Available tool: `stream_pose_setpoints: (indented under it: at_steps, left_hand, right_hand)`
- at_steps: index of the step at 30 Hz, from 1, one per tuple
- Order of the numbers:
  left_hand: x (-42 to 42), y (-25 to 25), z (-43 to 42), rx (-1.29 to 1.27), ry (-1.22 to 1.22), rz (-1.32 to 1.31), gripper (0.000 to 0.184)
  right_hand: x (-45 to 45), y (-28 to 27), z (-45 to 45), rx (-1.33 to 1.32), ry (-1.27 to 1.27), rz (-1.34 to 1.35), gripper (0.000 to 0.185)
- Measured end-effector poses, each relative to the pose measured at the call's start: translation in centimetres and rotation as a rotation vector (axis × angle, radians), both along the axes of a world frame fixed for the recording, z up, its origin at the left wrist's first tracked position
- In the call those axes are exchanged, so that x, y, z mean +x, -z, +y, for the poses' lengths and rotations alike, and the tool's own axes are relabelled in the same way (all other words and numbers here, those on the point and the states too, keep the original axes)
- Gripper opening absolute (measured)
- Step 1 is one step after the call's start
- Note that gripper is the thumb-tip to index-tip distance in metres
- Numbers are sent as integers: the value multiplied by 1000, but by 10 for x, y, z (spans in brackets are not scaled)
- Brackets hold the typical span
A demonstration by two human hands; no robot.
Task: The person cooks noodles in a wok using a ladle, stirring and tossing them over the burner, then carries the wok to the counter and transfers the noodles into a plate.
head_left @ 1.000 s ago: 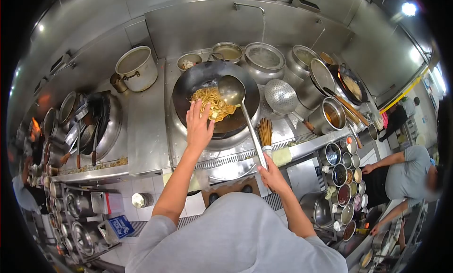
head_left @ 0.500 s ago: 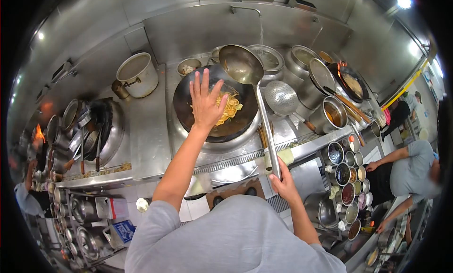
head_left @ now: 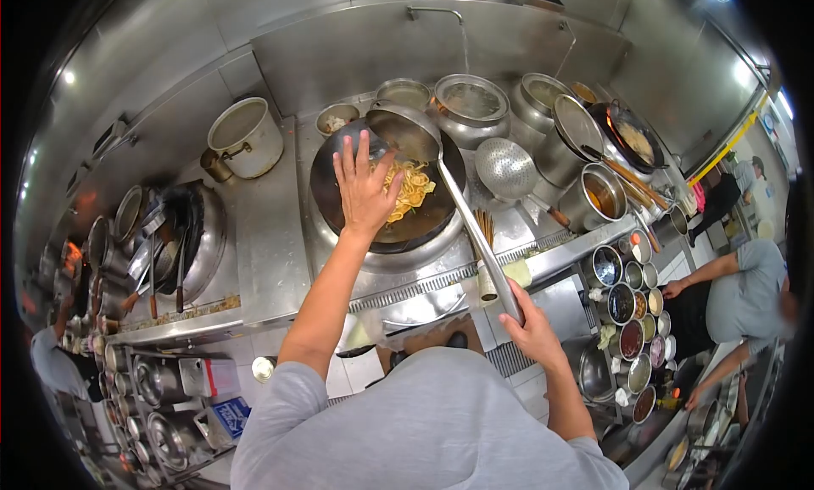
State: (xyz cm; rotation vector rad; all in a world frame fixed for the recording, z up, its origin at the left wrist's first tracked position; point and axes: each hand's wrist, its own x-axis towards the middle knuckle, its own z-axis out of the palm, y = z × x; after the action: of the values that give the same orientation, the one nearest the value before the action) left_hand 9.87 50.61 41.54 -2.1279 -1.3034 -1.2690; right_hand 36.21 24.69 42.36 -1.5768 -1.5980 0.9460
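Plainly holding the left hand (head_left: 366,189) out over the wok (head_left: 437,223), with the forearm slanting inward across the stove's front edge and with fingers spread towards the far rim. Showing the back of that hand, unclenched, with nothing visible in it; because of the hidden palm, cannot tell whether touching the noodles (head_left: 414,192) or just above them. Gripping the ladle (head_left: 403,134) near the end of its long handle with the right hand (head_left: 532,325), with the ladle's bowl at the far side of the wok, beside the left fingertips; cannot tell whether resting on the rim.

Heaped in the middle of the wok: the noodles, partly covered by the left hand. Lined up behind: a small bowl (head_left: 337,119) with pale bits in it, a pot (head_left: 403,93) of liquid and a bigger pot (head_left: 471,100), also with liquid. Set well to the right: a saucepan (head_left: 602,193) of amber liquid and a second wok (head_left: 634,140) with pale food inside.

Lying between the first wok and the saucepan: a strainer (head_left: 506,169). Partly hidden behind the ladle's handle: a brush (head_left: 485,227), near a yellowish cloth (head_left: 518,274). Mounted on the back wall: a tap (head_left: 437,13), with water running thinly from it.
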Motion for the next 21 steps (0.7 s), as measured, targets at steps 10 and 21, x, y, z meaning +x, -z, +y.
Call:
stream_pose_setpoints:
  at_steps: [10,21]
  left_hand:
    - [0,1,-2,-13,7,-19,36]
    - [-8,-15,-24,84,0,-77,38]
  right_hand:
    - [0,-5,-2,-180,11,66,64]
    - [21,34,15,-371,-96,461,66]
